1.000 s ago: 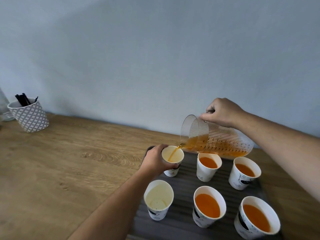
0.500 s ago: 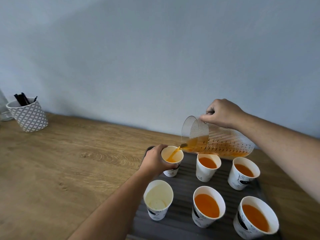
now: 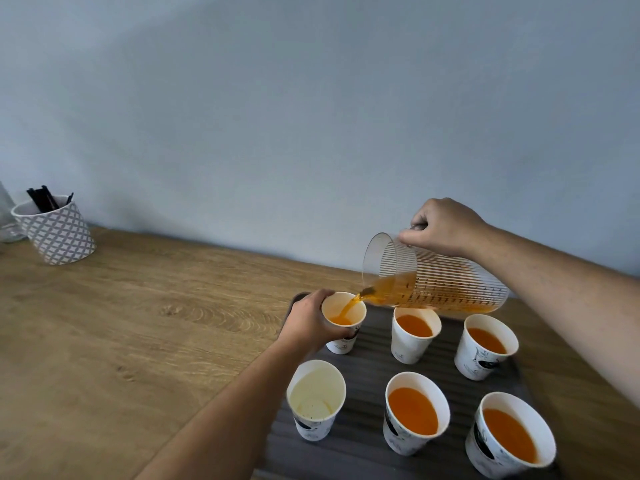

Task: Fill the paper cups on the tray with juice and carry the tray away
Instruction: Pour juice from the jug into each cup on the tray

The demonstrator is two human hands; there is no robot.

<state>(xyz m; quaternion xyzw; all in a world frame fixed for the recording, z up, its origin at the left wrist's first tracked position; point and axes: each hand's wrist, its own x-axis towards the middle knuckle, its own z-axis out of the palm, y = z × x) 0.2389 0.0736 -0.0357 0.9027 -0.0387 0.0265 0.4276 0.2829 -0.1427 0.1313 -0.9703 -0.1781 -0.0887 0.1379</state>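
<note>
A dark ribbed tray (image 3: 367, 445) on the wooden table carries several white paper cups. My left hand (image 3: 311, 323) grips the back-left cup (image 3: 341, 344), which is partly filled with orange juice. My right hand (image 3: 441, 226) holds a clear striped jug (image 3: 433, 275) by its handle, tilted to the left, and a thin stream of juice runs from its spout into that cup. The front-left cup (image 3: 317, 400) holds no juice. The other cups, such as the front-middle one (image 3: 414, 412), hold orange juice.
A patterned white pot (image 3: 57, 228) with dark sticks stands at the far left against the blue-grey wall. The wooden tabletop (image 3: 145, 323) stretches left of the tray. A clear object shows at the left edge.
The juice level in the back-left cup has risen as the pour goes on. Both hands and the jug have stayed almost where they were.
</note>
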